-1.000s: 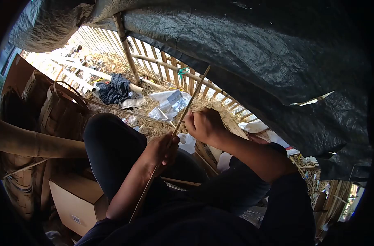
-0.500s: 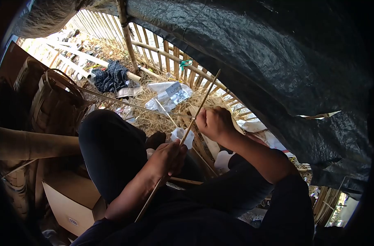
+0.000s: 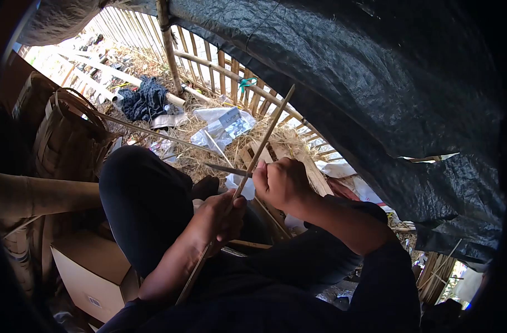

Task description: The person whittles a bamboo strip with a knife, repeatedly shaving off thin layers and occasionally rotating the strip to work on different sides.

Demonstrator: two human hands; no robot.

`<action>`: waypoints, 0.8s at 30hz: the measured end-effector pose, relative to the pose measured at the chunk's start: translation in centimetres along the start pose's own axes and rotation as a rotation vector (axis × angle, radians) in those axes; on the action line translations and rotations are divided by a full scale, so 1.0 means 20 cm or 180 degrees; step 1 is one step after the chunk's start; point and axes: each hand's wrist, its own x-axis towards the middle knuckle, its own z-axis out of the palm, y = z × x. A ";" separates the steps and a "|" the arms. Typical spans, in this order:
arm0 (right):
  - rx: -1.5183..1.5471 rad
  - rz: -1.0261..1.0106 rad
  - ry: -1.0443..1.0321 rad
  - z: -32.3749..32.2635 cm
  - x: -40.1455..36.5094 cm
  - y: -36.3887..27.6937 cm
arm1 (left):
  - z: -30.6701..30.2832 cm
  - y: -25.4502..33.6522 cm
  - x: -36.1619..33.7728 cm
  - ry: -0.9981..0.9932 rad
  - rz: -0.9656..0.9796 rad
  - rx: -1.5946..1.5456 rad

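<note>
A long thin bamboo strip [image 3: 273,123] runs diagonally from my lap up toward the fence. My left hand [image 3: 219,215] is closed round its lower part, above my crossed legs. Farther up, my right hand [image 3: 280,182] is closed on a knife, its handle hidden in the fist. The knife blade [image 3: 226,169] points left and crosses the strip just beside my right thumb. A whitish plastic piece [image 3: 246,187] lies beneath the strip, between the two hands.
Straw and wood pieces lie on the ground ahead, with a plastic packet [image 3: 234,122] and dark cloth [image 3: 148,100]. Woven baskets [image 3: 64,139], a bamboo pole [image 3: 53,197] and a cardboard box [image 3: 87,277] are at left. A black tarp [image 3: 364,83] hangs at right.
My right hand has moved down and slightly left, closer to my left hand. The knife blade now shows clearly across the strip. The whole view has shifted slightly.
</note>
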 end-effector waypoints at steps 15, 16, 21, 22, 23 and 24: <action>-0.0589 0.0201 0.0332 0.04 0.16 0.25 | -0.04 -0.07 0.00 -0.0091 -0.0020 -0.0012; -0.0474 0.0197 0.0169 0.02 0.14 0.23 | -0.06 -0.07 0.00 -0.0110 -0.0004 0.0035; -0.0186 0.0034 -0.0149 0.02 0.07 0.12 | -0.02 -0.06 -0.01 0.0103 -0.0014 0.0295; -0.0467 0.0104 -0.0022 0.03 0.09 0.18 | -0.02 -0.06 0.00 0.0077 0.0039 0.0206; -0.0415 0.0328 -0.0034 0.05 0.12 0.25 | -0.02 -0.05 0.00 0.0056 0.0107 0.0120; -0.0485 0.0384 -0.0062 0.04 0.11 0.24 | -0.03 -0.06 0.00 0.0057 0.0098 0.0109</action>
